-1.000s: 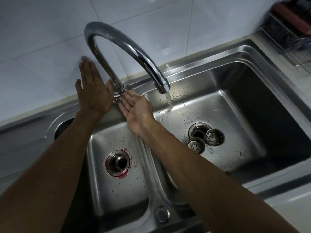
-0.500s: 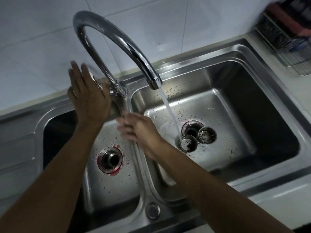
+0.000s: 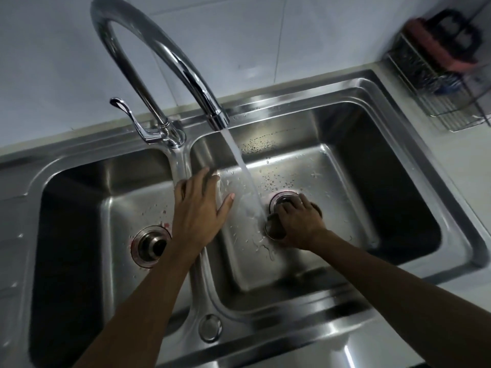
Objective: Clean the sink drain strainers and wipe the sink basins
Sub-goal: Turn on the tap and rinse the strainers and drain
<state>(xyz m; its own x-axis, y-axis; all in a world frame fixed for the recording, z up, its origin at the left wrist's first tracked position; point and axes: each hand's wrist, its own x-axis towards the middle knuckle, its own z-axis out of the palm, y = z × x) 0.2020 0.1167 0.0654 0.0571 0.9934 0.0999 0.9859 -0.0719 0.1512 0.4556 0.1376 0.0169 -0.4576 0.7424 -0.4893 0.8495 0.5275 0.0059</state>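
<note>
Over the right basin (image 3: 345, 181): right hand (image 3: 297, 224) down on the floor of it, fingers curled around a drain strainer (image 3: 273, 228), gripping its round metal body from the side. Just behind the knuckles, the open drain (image 3: 281, 199); a second strainer possibly hidden under the hand, cannot tell. Thin ring visible on one finger.

Left hand (image 3: 200, 208) open, fingers spread, palm down above the divider (image 3: 186, 166) between the two basins, holding nothing; thumb pointing toward the water stream (image 3: 244, 171). Touching the steel or hovering just over it, cannot tell.

Stream falling from the tall chrome faucet (image 3: 170, 62) into the right basin, landing between the two hands, just beside the gripped strainer. Faucet lever (image 3: 130, 115) tilted up to the left.

Left basin (image 3: 79, 208): drain opening (image 3: 150, 245) with a reddish stain around its rim, droplets scattered on the floor, no strainer seated in it as far as visible.

Far right on the counter: wire rack (image 3: 446, 102), blurred, with something red and something dark on top.
</note>
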